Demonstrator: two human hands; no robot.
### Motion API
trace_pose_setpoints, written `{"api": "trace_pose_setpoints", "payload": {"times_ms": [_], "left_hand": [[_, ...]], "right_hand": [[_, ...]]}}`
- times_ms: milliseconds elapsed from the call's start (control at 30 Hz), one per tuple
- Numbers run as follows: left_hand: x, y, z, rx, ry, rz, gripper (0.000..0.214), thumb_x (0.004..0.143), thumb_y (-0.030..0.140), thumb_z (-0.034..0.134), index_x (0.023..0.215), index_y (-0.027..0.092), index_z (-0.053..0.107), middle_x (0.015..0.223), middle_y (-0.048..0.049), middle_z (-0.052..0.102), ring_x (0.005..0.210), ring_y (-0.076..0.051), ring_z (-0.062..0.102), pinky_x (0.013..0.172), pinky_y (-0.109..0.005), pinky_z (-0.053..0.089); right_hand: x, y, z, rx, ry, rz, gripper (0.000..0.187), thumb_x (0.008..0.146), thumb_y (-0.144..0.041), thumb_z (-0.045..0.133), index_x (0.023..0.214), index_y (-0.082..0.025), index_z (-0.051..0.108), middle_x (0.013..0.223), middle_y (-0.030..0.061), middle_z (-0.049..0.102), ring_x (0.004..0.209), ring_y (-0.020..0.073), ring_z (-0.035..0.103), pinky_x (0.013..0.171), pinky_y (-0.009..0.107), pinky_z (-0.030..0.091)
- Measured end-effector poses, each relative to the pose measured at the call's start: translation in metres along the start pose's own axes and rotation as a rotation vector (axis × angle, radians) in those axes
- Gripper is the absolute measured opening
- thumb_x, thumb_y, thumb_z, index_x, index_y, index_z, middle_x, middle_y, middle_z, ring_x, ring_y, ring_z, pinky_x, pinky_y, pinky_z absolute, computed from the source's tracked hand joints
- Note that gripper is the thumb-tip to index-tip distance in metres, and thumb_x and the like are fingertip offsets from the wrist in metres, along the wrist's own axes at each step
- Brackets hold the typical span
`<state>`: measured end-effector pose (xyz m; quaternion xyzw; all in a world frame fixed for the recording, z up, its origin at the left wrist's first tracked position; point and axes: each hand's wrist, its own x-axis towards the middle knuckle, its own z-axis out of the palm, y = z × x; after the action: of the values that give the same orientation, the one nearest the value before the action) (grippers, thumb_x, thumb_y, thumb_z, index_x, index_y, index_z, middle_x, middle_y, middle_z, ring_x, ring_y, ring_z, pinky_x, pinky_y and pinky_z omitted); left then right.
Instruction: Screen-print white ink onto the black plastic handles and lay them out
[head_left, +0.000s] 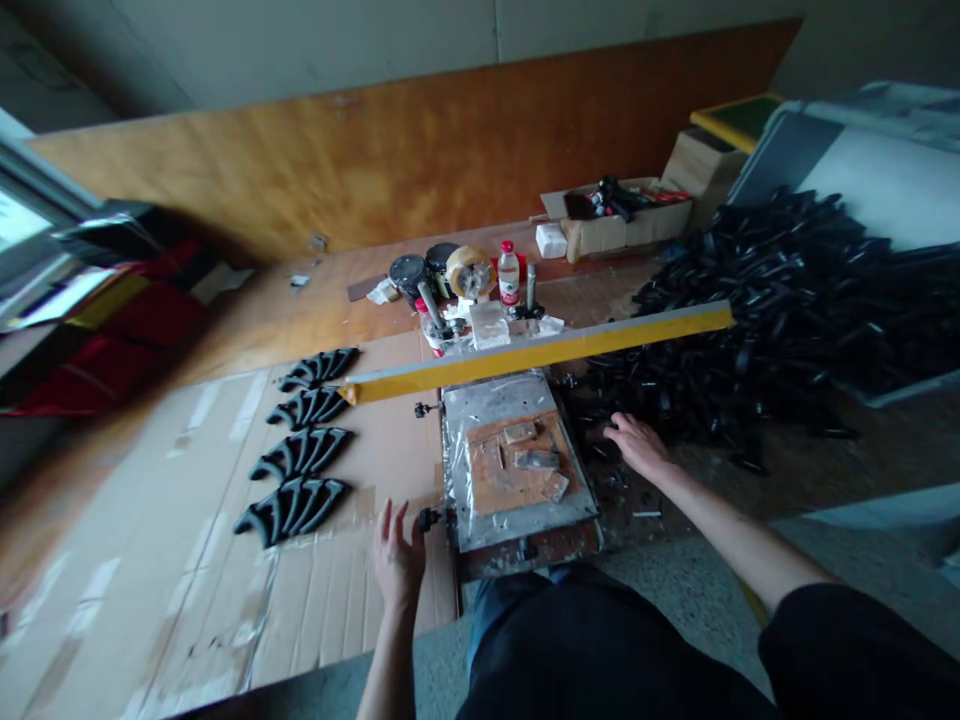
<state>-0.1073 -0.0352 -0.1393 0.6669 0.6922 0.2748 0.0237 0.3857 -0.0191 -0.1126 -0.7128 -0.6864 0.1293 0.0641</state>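
Observation:
My left hand (399, 555) is raised over the cardboard's edge, with its fingers apart and nothing in them. Beside it is a black knob (428, 519) on the side of the metal fixture (487, 405). To the right of the fixture, my right hand (637, 445) reaches in at the edge of a heap of black curved parts (697, 370). Its fingers are stretched out close to loose parts, and I see nothing held. On the fixture lies a brown board (487, 490) with several small blocks. Black parts (304, 510) lie in fanned rows on the cardboard (322, 590).
A long yellow-sided bar (540, 350) crosses above the fixture. Behind it stand a red-capped bottle (508, 275), a tape roll (471, 272) and dark cans (409, 275). An open carton (626, 225) sits further back. Red and black boxes (127, 310) are at left.

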Motion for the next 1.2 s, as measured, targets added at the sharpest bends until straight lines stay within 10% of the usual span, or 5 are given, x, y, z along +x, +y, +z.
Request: {"api": "trace_pose_setpoints", "payload": {"times_ms": [200,567,867,1033,1200], "left_hand": [[-0.005,0.038,-0.025,-0.06,0.063,-0.182,0.031,0.09,0.033,0.049,0.116,0.02,0.061,0.142,-0.0131,0.05,0.13,-0.029,0.049,0.104,-0.047,0.044],[0.075,0.107,-0.051,-0.431,0.036,-0.096,0.028,0.092,0.035,0.049,0.112,0.021,0.063,0.13,-0.0092,0.061,0.123,-0.02,0.054,0.106,-0.04,0.042],[0.167,0.192,-0.09,-0.944,0.016,-0.01,0.034,0.092,0.044,0.049,0.104,0.016,0.063,0.072,-0.0006,0.065,0.064,-0.01,0.06,0.067,-0.024,0.051],[0.174,0.222,-0.1,-1.077,-0.13,-0.04,0.059,0.095,0.057,0.029,0.093,0.013,0.067,0.059,-0.0003,0.058,0.052,-0.009,0.054,0.055,-0.021,0.046],[0.133,0.201,-0.101,-1.115,-0.251,-0.201,0.058,0.088,0.064,0.042,0.1,0.015,0.07,0.077,-0.0027,0.064,0.061,-0.01,0.055,0.055,-0.02,0.042]], "right_hand": [[0.006,0.005,-0.013,0.306,0.096,-0.046,0.029,0.088,-0.026,0.05,0.115,-0.02,0.059,0.118,0.0119,0.063,0.113,0.0249,0.057,0.097,0.038,0.043],[0.037,-0.161,-0.028,0.047,-0.168,-0.305,0.035,0.096,-0.047,0.043,0.104,-0.017,0.058,0.099,0.013,0.069,0.091,0.0258,0.066,0.076,0.032,0.045],[0.043,-0.166,-0.031,0.095,0.064,-0.508,0.044,0.092,-0.035,0.055,0.132,-0.016,0.053,0.14,0.0151,0.05,0.132,0.0266,0.042,0.108,0.043,0.034],[0.029,-0.171,-0.019,0.217,-0.124,-0.811,0.049,0.087,-0.037,0.063,0.132,-0.019,0.057,0.142,0.0101,0.051,0.138,0.0253,0.038,0.116,0.05,0.023],[0.032,-0.101,-0.038,0.417,0.109,-0.382,0.026,0.091,-0.029,0.05,0.083,-0.019,0.073,0.088,-0.0011,0.075,0.09,0.0123,0.069,0.086,0.024,0.054]]}}
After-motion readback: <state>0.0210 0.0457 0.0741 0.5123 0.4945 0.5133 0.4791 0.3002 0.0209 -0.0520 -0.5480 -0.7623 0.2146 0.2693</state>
